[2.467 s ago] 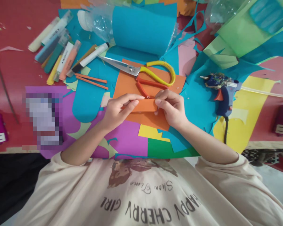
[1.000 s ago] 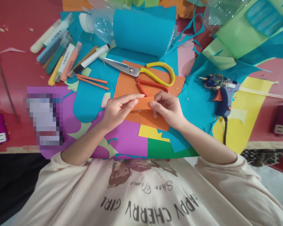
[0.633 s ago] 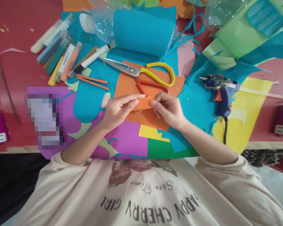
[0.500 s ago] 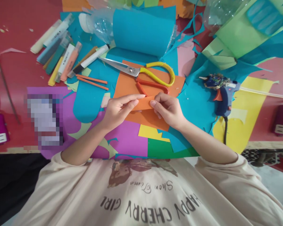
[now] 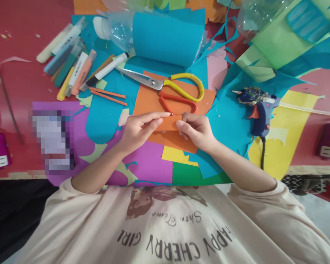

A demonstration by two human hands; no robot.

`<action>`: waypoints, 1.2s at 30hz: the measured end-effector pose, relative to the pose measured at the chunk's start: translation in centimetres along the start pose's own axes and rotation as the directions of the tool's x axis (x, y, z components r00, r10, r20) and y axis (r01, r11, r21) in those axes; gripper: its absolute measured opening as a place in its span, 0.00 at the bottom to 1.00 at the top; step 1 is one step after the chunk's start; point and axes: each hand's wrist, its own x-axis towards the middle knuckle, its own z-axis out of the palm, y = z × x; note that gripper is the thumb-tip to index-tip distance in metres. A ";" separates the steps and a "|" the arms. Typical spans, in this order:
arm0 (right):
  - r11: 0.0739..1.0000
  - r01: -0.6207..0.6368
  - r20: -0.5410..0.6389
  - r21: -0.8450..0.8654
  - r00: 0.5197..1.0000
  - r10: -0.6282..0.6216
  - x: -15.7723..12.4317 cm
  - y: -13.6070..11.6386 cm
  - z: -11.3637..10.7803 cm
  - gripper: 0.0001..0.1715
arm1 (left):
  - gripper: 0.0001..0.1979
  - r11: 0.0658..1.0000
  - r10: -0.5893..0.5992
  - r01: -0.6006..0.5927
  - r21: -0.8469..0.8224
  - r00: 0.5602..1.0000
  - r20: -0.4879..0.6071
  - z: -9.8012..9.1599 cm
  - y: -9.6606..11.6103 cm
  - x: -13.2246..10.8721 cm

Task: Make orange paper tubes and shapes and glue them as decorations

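A small strip of orange paper (image 5: pixel 169 124) is stretched between my two hands. My left hand (image 5: pixel 140 130) pinches its left end, thumb on top and fingers behind. At the right end, my right hand (image 5: pixel 196 128) grips it between thumb and curled fingers. Below the strip lies a larger orange sheet (image 5: pixel 178 141), partly covered by my hands. Just beyond my fingers, scissors (image 5: pixel 156 84) with one yellow and one red handle rest on that sheet, blades pointing left. Two thin orange strips (image 5: pixel 107 96) lie to the left of the scissors.
A clear bottle wrapped in blue paper (image 5: pixel 167 38) lies at the back. Several markers (image 5: pixel 77 73) are grouped at the left, near a blurred phone (image 5: pixel 52 141). On the right sits a blue glue gun (image 5: pixel 261 115) with its cord. Coloured paper scraps cover the red table (image 5: pixel 13 84).
The orange strip has been turned slightly, so more of its flat face shows and it sits more level. My right thumb has shifted slightly down. The scissors have stayed put.
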 end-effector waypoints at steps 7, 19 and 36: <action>0.998 -0.015 -0.020 -0.068 1.000 0.014 -0.1 -0.2 0.1 0.31 | 0.16 0.998 -0.048 0.048 -0.038 0.999 -0.009 0.1 0.2 0.0; 0.992 0.124 0.039 0.010 0.992 -0.124 -0.5 0.5 -0.4 0.31 | 0.07 0.991 -0.032 0.043 -0.128 0.995 0.091 0.1 -0.5 0.3; 0.932 -0.220 0.105 0.287 0.975 0.198 0.2 0.6 -0.1 0.23 | 0.08 0.920 0.368 -0.344 -0.187 0.923 0.111 -0.2 -2.0 0.2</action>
